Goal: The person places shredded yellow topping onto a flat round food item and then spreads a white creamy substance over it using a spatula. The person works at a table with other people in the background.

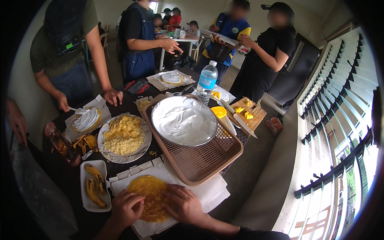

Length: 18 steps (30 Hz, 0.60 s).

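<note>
Crepe (146,186) lies flat on the paper (214,196), between and partly under both hands. Left hand (128,206): fingers curled, thumb close to the index, at the near-left part of the crepe; whether they pinch its edge is not possible to tell. Right hand (184,204): fingers extended and laid over the right side, pinching nothing visible. Main risk, as judged: tearing. The sheet looks thin, and a pull by the left fingers against a pressing right hand could split it between them. Second risk: paper dragging along with the crepe. Beyond the right hand, the basket (195,176) appears to overlap the paper, so a hard tug could jog it and the bowl (192,144) of cream standing in it. Third: a leftward swing of the left hand could knock the tray (84,180) of bananas (94,194) just beside it. Orientation: crepe reads as a round disc, broad face up, pointing no particular way. No clear long axis; its right edge is hidden by the right hand, and lens bending makes any slight stretch doubtful.
</note>
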{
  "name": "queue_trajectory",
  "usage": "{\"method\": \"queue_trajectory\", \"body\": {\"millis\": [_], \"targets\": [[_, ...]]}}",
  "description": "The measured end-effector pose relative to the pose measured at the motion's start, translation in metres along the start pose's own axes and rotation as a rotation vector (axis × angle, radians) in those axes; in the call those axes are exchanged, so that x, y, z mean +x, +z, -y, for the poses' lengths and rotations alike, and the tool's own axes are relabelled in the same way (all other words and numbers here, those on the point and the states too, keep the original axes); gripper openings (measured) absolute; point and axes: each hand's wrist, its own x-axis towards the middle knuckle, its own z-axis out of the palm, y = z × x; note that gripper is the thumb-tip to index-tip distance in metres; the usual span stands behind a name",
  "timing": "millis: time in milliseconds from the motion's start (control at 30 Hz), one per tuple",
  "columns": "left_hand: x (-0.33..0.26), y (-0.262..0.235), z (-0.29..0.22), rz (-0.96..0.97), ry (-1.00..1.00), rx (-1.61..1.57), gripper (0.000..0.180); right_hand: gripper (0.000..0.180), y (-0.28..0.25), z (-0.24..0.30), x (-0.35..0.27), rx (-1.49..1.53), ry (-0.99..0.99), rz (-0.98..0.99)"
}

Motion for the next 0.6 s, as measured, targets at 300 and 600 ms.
{"method": "queue_trajectory", "body": {"millis": [300,600], "targets": [[-0.0012,0.0015,0.0010,-0.010,-0.001,-0.009,0.013,0.043,-0.0006,0.0003,0.0003,-0.008,-0.007,-0.001],[-0.0007,0.0014,0.0006,-0.010,-0.001,-0.012,0.013,0.041,0.0000,0.0004,0.0002,-0.003,-0.014,-0.015]]}}
